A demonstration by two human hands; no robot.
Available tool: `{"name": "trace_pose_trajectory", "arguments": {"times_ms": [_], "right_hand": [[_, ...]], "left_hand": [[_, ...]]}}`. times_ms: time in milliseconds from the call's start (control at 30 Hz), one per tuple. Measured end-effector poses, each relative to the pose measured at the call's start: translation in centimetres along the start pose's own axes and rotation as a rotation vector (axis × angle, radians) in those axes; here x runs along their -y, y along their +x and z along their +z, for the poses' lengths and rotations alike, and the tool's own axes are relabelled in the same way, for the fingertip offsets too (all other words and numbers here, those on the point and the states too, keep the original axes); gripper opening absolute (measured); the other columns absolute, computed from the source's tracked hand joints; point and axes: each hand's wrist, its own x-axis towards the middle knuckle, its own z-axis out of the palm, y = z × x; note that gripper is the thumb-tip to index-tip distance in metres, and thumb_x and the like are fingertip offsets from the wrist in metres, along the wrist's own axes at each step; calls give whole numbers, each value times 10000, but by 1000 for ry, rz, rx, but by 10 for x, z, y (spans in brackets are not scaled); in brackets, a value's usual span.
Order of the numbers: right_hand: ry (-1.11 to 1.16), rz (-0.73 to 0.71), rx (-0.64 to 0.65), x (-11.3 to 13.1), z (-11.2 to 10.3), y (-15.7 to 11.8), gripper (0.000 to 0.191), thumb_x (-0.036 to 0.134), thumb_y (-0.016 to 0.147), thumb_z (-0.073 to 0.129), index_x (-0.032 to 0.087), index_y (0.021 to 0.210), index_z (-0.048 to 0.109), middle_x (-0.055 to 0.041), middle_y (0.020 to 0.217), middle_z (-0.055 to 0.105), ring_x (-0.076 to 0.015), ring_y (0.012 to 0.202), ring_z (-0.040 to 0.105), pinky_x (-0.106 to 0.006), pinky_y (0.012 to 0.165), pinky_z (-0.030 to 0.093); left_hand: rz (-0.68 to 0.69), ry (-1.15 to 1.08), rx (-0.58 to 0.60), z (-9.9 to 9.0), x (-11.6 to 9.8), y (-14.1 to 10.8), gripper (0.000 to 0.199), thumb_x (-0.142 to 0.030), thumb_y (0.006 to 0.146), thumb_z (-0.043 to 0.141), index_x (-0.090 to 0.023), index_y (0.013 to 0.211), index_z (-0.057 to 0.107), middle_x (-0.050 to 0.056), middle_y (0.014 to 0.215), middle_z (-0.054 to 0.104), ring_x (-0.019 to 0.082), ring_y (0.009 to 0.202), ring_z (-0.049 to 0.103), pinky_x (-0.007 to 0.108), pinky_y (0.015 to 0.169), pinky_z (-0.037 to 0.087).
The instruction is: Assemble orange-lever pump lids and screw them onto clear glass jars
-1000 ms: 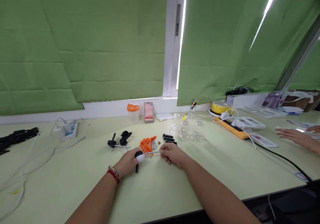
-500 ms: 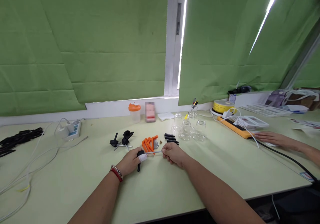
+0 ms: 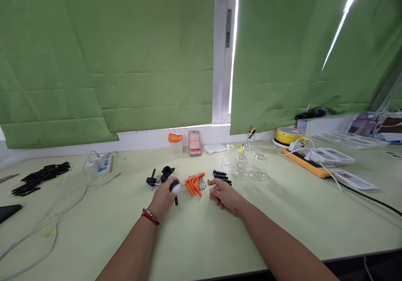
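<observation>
My left hand [image 3: 163, 198] is closed around a black plastic part with a knob and stem [image 3: 176, 200], blurred by motion. White tape covers a fingertip. My right hand [image 3: 225, 195] is beside small brass-coloured pieces [image 3: 209, 182]; its index finger reaches to them, while the other fingers curl under. No held thing shows in it. Between the hands lie several orange angled parts [image 3: 194, 184] with short metal screws [image 3: 202, 184] beside them. Black parts with metal rods [image 3: 152, 180] sit behind my left hand. Small black ribbed pieces [image 3: 220, 174] lie just beyond my right hand.
Upturned clear glasses [image 3: 240, 170] stand right of centre. An orange-lidded cup [image 3: 176, 145] and a pink card [image 3: 194, 143] are at the wall. A power strip [image 3: 105, 166] with cables is on the left, an orange power strip [image 3: 306, 163] on the right.
My right hand has let go of the metal rod on the black part. The left hand has drawn away leftward with that part. The other person's hand has left the right side.
</observation>
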Motion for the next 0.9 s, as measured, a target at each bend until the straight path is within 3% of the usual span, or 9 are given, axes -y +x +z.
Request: {"name": "trace_pose_trajectory", "arguments": {"times_ms": [67,100,167,300,433,600,767,833,900], "right_hand": [[-1,5,18,-1,-2,0,289,255,838,531,197,1113,465,31,704,580,-60,467,457,-158,369,343],[-5,7,25,-2,-2,0,292,251,837,533,193,1115,463,28,707,581,-61,476,461,-158,377,349],[-10,11,33,-3,-3,1,277,239,836,532,186,1100,468,24,707,583,-61,485,460,-158,386,354],[-14,39,17,-3,-3,2,258,221,829,535,188,1078,476,29,687,576,-61,478,454,-159,387,355],[-18,47,18,-3,-2,2,243,226,825,539,189,1059,485,28,690,576,-64,485,456,-163,393,364],[-14,48,21,-3,-1,2,228,228,820,540,183,1037,487,26,682,567,-68,482,447,-172,400,361],[-120,24,-108,-5,-1,7,166,238,868,456,199,1024,497,24,688,556,-85,474,447,-205,442,362],[-353,-64,-254,-5,-1,11,165,225,880,437,196,1009,536,-1,726,580,-108,544,499,-229,521,388],[-601,-162,-379,-5,-2,16,181,193,877,446,190,989,589,-47,843,615,-143,695,558,-252,628,397]], "left_hand": [[-136,62,-227,-18,15,5,417,-461,881,338,-201,1168,493,81,980,653,235,839,602,334,732,455],[-303,160,-434,-29,25,6,423,-489,869,347,-233,1174,488,75,1007,659,246,859,609,341,730,462],[-490,251,-578,-49,48,8,500,-494,854,332,-183,1228,449,185,1134,613,357,962,578,450,722,451],[-743,316,-573,-75,93,6,532,-528,772,409,-126,1090,549,289,1003,644,457,880,590,522,612,440],[-869,377,-530,-75,119,6,442,-518,697,481,-169,934,613,255,882,673,460,880,602,546,643,426],[-873,441,-508,-71,124,7,406,-495,674,489,-163,846,647,280,964,643,465,904,579,549,665,395],[-824,518,-538,-68,103,8,516,-522,705,470,-112,976,626,293,1080,587,471,1022,500,563,759,354],[-689,615,-588,-61,87,12,497,-486,751,449,-108,1036,601,266,1155,562,438,1097,461,550,834,334],[-439,690,-565,-48,70,17,438,-406,795,432,-122,1099,571,225,1204,558,383,1145,449,534,903,309]]}}
